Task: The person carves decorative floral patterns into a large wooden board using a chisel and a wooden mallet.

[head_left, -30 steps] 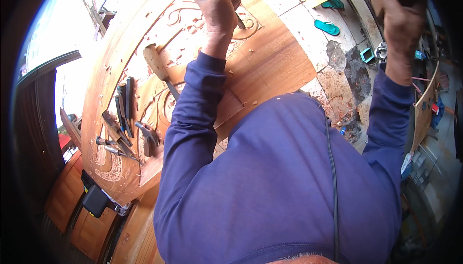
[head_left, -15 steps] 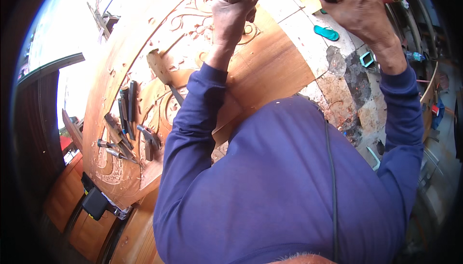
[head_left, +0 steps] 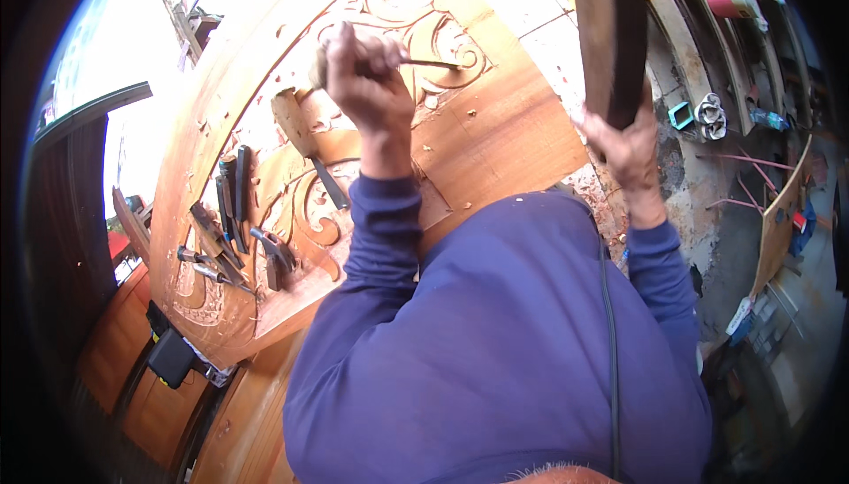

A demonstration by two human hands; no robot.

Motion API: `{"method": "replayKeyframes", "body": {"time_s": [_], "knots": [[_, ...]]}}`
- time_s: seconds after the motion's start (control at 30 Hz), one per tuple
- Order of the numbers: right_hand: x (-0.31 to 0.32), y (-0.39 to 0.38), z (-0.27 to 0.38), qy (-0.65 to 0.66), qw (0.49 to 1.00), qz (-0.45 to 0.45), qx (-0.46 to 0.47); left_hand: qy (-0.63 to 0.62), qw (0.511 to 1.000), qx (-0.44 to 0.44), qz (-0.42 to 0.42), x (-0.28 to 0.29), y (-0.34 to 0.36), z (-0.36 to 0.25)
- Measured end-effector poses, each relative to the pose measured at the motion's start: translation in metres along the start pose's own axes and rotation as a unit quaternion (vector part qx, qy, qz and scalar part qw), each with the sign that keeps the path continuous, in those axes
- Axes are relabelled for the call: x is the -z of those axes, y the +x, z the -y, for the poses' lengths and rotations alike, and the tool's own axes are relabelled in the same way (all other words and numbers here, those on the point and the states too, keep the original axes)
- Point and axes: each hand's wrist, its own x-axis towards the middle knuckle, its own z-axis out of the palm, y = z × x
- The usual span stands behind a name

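Note:
My left hand point(head_left: 376, 91) is closed round the handle of a carving chisel point(head_left: 432, 63). The thin blade points right, its tip at a carved scroll in the upper right of the wooden panel point(head_left: 508, 135). My right hand point(head_left: 630, 152) grips a long, dark wooden mallet point(head_left: 606, 33) held upright beside the panel's right edge, its upper end beyond the picture. A wide chisel with a wooden handle point(head_left: 292, 121) lies on the panel left of my left hand. Curled leaf and scroll relief covers much of the panel, with wood shavings scattered over it.
Several carving tools point(head_left: 232, 192) lie grouped on the panel's left part, next to a small wooden block-like tool point(head_left: 276, 259). A black case-like device point(head_left: 172, 358) sits at the lower left edge. On the right floor are a teal square piece point(head_left: 681, 115) and a red cup-like container point(head_left: 732, 3).
My left hand has come down and left, turning the chisel so its blade shows. My right hand has dropped and moved left, and the mallet has swung from lying across to upright.

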Motion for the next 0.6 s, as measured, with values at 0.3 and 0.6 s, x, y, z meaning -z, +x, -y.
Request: {"method": "replayKeyframes", "body": {"time_s": [0.3, 0.6], "knots": [[-0.026, -0.050, -0.029, 0.230, 0.946, 0.007, -0.229, 0.076, 0.983, -0.020, 0.166, -0.043, 0.020, -0.050], [-0.025, -0.044, -0.031, 0.232, 0.948, 0.011, -0.217, 0.084, 0.993, 0.008, 0.088, -0.026, 0.024, -0.024]]}}
